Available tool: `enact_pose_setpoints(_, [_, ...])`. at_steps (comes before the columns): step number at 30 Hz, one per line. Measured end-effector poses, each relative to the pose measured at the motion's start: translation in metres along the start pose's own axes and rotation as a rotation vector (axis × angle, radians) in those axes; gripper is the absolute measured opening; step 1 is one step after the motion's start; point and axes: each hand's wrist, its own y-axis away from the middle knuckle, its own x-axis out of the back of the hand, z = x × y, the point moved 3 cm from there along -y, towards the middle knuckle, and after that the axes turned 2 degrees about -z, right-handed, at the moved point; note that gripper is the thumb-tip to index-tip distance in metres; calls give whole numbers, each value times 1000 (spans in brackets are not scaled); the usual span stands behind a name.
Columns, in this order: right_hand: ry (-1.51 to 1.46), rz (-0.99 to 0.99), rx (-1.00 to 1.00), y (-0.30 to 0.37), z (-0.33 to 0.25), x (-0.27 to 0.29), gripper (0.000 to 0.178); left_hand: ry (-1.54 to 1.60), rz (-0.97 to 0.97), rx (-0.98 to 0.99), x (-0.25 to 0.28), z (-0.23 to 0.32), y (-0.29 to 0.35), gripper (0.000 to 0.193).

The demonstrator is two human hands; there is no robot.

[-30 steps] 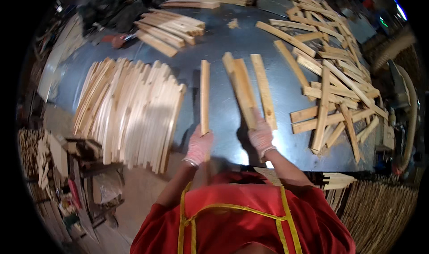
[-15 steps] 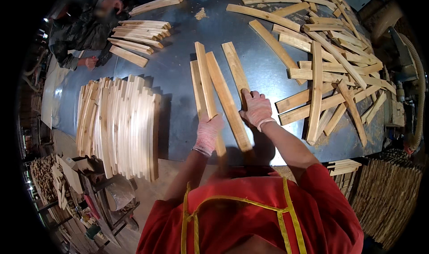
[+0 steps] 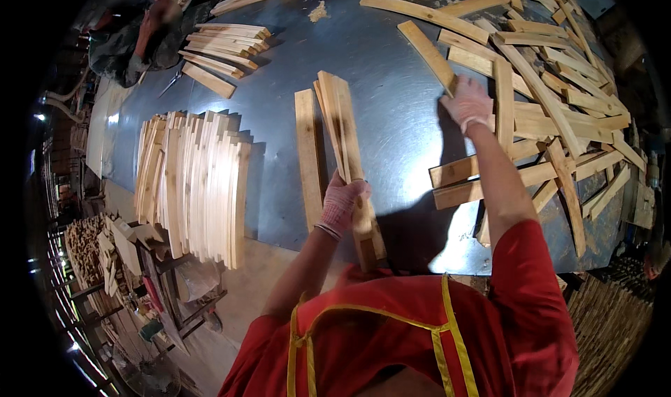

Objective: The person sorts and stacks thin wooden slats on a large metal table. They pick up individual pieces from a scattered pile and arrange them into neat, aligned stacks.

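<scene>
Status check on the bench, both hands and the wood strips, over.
Left hand gripping stacked wooden strips on edge. Right hand reaching onto a loose strip in the scattered pile. One single strip lies flat beside the stack.

The person wears a red top with short sleeves that end above the elbows. Over it lie thin yellow straps, which make a band across the chest and run down on both sides. The left hand [image 3: 342,203] has a knitted glove, pale pink, with a darker cuff at the wrist. The right hand [image 3: 467,103] has a pale, whitish glove.
</scene>
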Motion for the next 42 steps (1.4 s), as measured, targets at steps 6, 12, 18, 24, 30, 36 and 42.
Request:
enact_pose_setpoints(6, [30, -468, -31, 44, -28, 9, 60, -895, 144, -33, -16, 5, 16, 79])
enact_pose_setpoints(12, [13, -573, -23, 150, -50, 14, 61, -1081, 264, -146, 42, 9, 28, 77])
enact_pose_setpoints(18, [-373, -538, -37, 196, -121, 34, 60, -506, 60, -227, 34, 36, 31, 36])
enact_pose_setpoints(24, [-882, -625, -24, 238, -179, 0, 74, -216, -206, -119, -8, 45, 31, 61])
enact_pose_setpoints(30, [-463, -704, 111, 229, -143, 52, 56, -580, -159, 4, 18, 9, 4, 72])
enact_pose_setpoints(36, [3, -9, -220, 136, -47, 46, 57, -1445, 141, -282, 2, 24, 15, 67])
enact_pose_setpoints(42, [77, 15, -188, 90, -47, 2, 74, -1311, 298, -241, 30, 34, 20, 45])
